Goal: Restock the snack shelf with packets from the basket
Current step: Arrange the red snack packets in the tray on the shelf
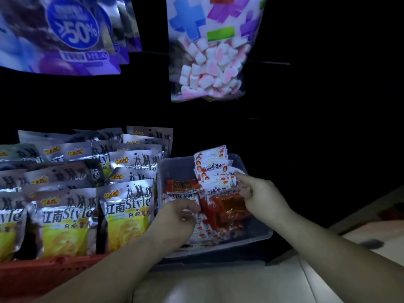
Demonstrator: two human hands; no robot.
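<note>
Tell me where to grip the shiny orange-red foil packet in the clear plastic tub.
Pinch the shiny orange-red foil packet by its near edge, from above: it lies topmost, and the walls of the clear plastic tub likely block the sides.

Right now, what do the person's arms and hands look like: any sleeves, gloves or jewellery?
The left hand and right hand are bare and ungloved. No sleeve, watch, bracelet or ring shows anywhere up to the frame's edge, though the light is dim.

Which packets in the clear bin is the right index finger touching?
The white packets standing in a row at the back, touched by the right hand; the red packets lie flat in front.
</note>
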